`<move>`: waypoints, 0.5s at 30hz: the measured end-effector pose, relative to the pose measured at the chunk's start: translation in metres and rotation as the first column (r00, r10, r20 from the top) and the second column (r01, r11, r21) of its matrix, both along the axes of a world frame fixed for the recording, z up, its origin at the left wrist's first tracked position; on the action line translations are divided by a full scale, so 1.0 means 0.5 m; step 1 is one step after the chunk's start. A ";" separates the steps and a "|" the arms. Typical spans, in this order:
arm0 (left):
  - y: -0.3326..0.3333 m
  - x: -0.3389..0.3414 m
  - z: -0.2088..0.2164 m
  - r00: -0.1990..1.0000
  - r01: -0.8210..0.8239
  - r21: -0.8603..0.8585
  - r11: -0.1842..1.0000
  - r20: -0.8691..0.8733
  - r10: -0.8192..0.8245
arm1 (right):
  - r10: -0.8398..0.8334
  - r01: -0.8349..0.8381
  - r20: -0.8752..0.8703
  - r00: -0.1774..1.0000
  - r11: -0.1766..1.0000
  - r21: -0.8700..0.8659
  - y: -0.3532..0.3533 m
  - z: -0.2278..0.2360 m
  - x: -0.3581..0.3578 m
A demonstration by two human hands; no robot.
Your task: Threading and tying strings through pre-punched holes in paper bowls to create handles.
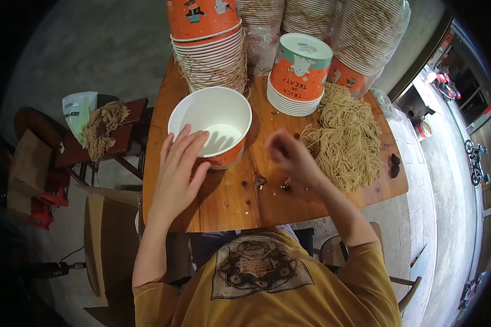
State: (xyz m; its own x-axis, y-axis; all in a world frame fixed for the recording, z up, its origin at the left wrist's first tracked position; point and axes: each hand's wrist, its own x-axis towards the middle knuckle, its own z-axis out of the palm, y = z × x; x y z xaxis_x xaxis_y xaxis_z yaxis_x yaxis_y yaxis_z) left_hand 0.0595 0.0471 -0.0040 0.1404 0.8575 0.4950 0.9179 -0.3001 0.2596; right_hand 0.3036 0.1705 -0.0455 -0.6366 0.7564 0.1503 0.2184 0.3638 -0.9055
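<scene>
A paper bucket (236,117), white inside and orange outside, stands mouth up on the wooden table. My left hand (179,161) is at its near left rim, fingers spread and reaching over the opening, thumb apart on the near side; no firm grip shows. To the right, my right hand (290,155) hangs over the table with fingers curled and blurred by motion. Whether it holds anything cannot be made out. A heap of tan paper-string strands (349,139) lies just beyond that hand. Behind sits a short stack of upside-down orange buckets (294,76).
Tall stacks of nested buckets (210,57) fill the table's far side, some wrapped in plastic. Dark bits and white specks lie on the table (223,204). At left are a stool with a string bundle (101,128), an open cardboard box (95,234) and a power drill (52,268).
</scene>
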 end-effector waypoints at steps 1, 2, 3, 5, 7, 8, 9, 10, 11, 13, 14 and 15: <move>0.004 0.003 0.003 1.000 0.006 -0.017 1.000 -0.027 -0.006 | 0.026 -0.037 -0.083 0.996 0.991 -0.132 -0.028 0.004 -0.016; 0.011 0.010 0.008 1.000 0.010 -0.015 1.000 -0.029 -0.010 | 0.033 -0.075 -0.167 0.985 0.964 -0.256 -0.055 0.003 -0.029; 0.015 0.016 0.014 1.000 0.011 -0.030 1.000 -0.020 -0.012 | 0.123 -0.144 -0.270 0.955 0.988 -0.059 -0.078 -0.001 -0.041; 0.019 0.016 0.023 1.000 0.031 -0.046 0.998 0.006 -0.031 | 0.263 -0.210 -0.320 0.910 0.959 0.189 -0.111 -0.006 -0.060; 0.011 0.016 0.020 0.995 0.090 -0.040 0.995 0.053 -0.088 | 0.294 -0.381 -0.333 0.896 0.893 -0.240 -0.156 0.015 -0.079; 0.001 0.017 0.023 0.979 0.168 -0.037 0.985 0.125 -0.162 | 0.312 -0.369 -0.268 0.912 0.908 -0.198 -0.166 0.034 -0.088; -0.007 0.021 0.024 0.952 0.244 -0.031 0.969 0.197 -0.233 | 0.326 -0.359 -0.201 0.924 0.920 -0.156 -0.171 0.044 -0.092; -0.019 0.028 0.022 0.917 0.277 -0.020 0.961 0.304 -0.258 | 0.322 -0.360 -0.248 0.914 0.925 -0.126 -0.174 0.041 -0.094; -0.031 0.032 0.020 0.917 0.278 -0.018 0.960 0.302 -0.260 | 0.321 -0.358 -0.248 0.914 0.925 -0.124 -0.174 0.040 -0.098; -0.060 0.036 0.014 0.703 0.385 -0.021 0.923 0.655 -0.278 | 0.265 -0.308 -0.398 0.878 0.950 -0.047 -0.175 0.039 -0.108; -0.074 0.048 0.009 0.647 0.345 -0.060 0.937 0.738 -0.191 | 0.275 -0.320 -0.399 0.875 0.946 -0.051 -0.176 0.039 -0.111; -0.077 0.057 0.008 0.649 0.332 -0.064 0.941 0.739 -0.178 | 0.249 -0.294 -0.399 0.883 0.954 -0.055 -0.177 0.040 -0.112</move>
State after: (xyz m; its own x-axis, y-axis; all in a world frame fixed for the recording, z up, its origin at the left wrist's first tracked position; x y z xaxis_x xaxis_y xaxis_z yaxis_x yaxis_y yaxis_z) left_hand 0.0881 0.0088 0.0000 0.0369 0.9241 0.3804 0.3187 -0.3716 0.8719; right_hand 0.2476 0.0821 -0.0254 -0.7293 0.5881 0.3497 -0.2464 0.2510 -0.9361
